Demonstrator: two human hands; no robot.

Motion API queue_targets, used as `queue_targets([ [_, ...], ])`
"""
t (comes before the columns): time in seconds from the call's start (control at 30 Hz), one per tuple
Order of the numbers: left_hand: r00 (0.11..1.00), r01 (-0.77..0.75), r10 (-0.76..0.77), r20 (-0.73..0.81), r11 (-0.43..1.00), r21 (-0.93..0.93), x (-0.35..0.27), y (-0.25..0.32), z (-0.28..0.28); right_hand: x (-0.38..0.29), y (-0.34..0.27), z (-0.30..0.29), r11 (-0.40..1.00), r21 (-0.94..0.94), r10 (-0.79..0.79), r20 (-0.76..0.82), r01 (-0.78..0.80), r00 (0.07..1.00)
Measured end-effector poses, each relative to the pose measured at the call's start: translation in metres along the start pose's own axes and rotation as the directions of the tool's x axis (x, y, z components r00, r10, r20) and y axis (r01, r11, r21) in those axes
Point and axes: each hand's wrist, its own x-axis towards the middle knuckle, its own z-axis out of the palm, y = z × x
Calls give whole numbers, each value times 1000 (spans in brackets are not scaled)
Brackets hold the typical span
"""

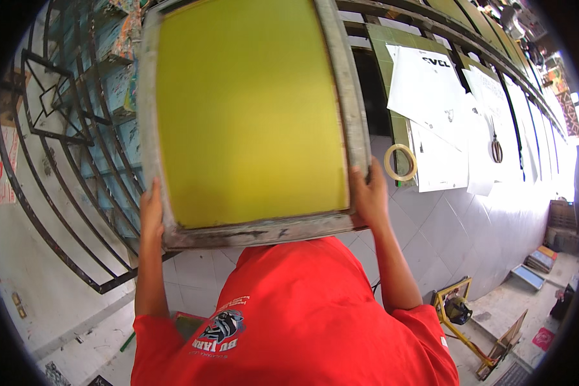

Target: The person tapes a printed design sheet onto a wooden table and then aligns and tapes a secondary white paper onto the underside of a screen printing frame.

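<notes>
A large screen-printing frame point(251, 116) with yellow-green mesh and a worn, stained rim fills the upper middle of the view, held up before my red shirt. My left hand point(152, 207) grips its left side near the lower corner. On the opposite side my right hand point(370, 193) is closed on the rim, thumb on the face and fingers partly hidden behind. Right of the frame, a roll of tape point(400, 162) lies at the edge of a green cutting mat point(380, 53), beside white printed sheets point(427, 91).
Dark metal bars point(77, 193) and a paint-stained blue rack point(118, 87) stand at left. Scissors point(496, 148) lie on papers at right. Lower right, a yellow metal stand point(444, 313) and a small blue-faced frame point(528, 277) are on the floor. People are at far upper right.
</notes>
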Motion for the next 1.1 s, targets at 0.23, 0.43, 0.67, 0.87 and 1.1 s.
queue_targets([
  [0.23, 991, 17, -13, 131, 1000, -24, 31, -21, 70, 26, 36, -44, 989, -69, 130, -37, -132, 991],
  [0.43, 981, 90, -100, 164, 994, 65, 41, -29, 88, 35, 55, -48, 979, -114, 168, -37, -171, 985],
  [0.67, 982, 104, -110, 153, 994, 47, 51, -40, 91, 48, 53, -41, 979, -79, 188, -5, -187, 982],
  [0.87, 982, 166, -169, 87, 985, 40, 21, 8, 108, 57, 53, -41, 969, -174, 176, -5, -174, 984],
  [1.1, 988, 119, -124, 96, 991, 56, 33, 1, 105, 61, 64, -35, 979, -49, 201, 28, -199, 979],
])
